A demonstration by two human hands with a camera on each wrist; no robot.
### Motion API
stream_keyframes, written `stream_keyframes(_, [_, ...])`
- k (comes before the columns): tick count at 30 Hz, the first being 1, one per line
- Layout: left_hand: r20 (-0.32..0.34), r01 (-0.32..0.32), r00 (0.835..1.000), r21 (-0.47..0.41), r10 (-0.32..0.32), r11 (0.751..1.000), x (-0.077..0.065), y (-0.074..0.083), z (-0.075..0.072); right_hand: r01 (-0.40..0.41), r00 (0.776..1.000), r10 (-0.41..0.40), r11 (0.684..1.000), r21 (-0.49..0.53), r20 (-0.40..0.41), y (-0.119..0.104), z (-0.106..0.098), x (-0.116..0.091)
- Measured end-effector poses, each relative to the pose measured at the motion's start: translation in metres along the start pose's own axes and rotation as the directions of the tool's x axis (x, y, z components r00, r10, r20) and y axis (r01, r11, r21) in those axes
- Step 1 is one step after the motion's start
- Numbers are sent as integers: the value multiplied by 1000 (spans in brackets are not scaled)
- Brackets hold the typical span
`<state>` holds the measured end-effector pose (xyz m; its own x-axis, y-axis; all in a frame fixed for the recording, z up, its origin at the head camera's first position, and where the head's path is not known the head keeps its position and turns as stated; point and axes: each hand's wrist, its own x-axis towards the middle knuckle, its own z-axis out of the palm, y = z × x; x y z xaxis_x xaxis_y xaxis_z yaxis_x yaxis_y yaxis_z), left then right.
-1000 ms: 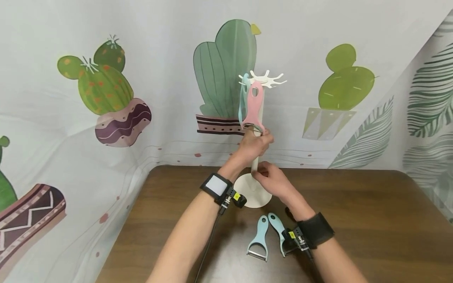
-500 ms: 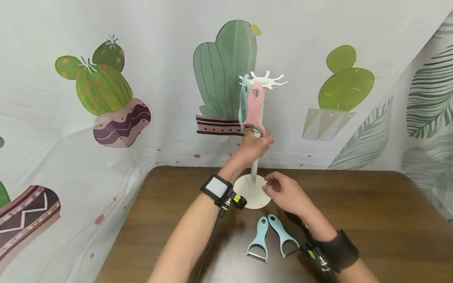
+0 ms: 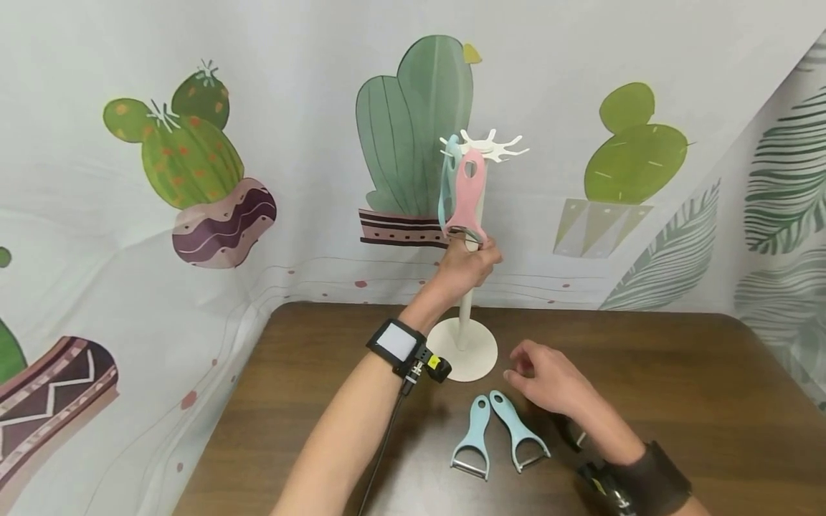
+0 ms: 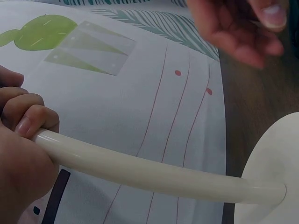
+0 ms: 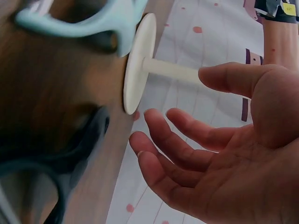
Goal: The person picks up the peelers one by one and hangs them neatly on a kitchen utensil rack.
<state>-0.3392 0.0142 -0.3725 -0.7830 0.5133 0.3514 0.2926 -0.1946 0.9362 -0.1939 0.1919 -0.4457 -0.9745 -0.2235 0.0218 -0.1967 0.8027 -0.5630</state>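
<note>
Near the counter's back edge [image 3: 613, 316], my left grip [image 3: 470, 266] wraps the pole [image 3: 464, 319], best held upright; my half-curled right grip [image 3: 551, 378] holds nothing.

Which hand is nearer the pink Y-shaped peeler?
The left hand, gripping the slim cream pole just under the peeler; the right hand is lower, further right.

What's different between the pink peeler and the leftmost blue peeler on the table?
Place: the pink peeler hangs from the white stand, while the leftmost blue peeler lies on the table.
Pose: the pink peeler hangs handle up; the blue peeler lies flat.
Hands: the left hand grips the stand close by the pink peeler's blade end; no hand touches the blue peeler.
Both have a forked frame, a metal blade and a hole in the handle.
</note>
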Motion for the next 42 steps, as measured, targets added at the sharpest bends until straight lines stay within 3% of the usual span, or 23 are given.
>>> stream_keyframes(4, [-1, -1, 1000, 3, 1, 1000, 0, 1, 0, -12, 1000, 11, 998, -65, -9, 7, -2, -8])
stream_keyframes(11, [1, 0, 1000, 13, 0, 1000, 0, -1, 0, -93, 994, 103, 976, -197, 42, 22, -8, -24])
stream_keyframes(20, [-13, 6, 1000, 22, -6, 1000, -2, -1, 0, -155, 973, 184, 967, -201, 139, 40, -11, -33])
stream_keyframes(33, [-12, -34, 999, 16, 34, 999, 1, -3, -1, -184, 979, 199, 954, -235, 41, 46, 1, -40])
stream_keyframes(42, [-14, -20, 1000, 31, 21, 999, 1, -3, -1, -186, 980, 196, 950, -250, 14, 51, 5, -41])
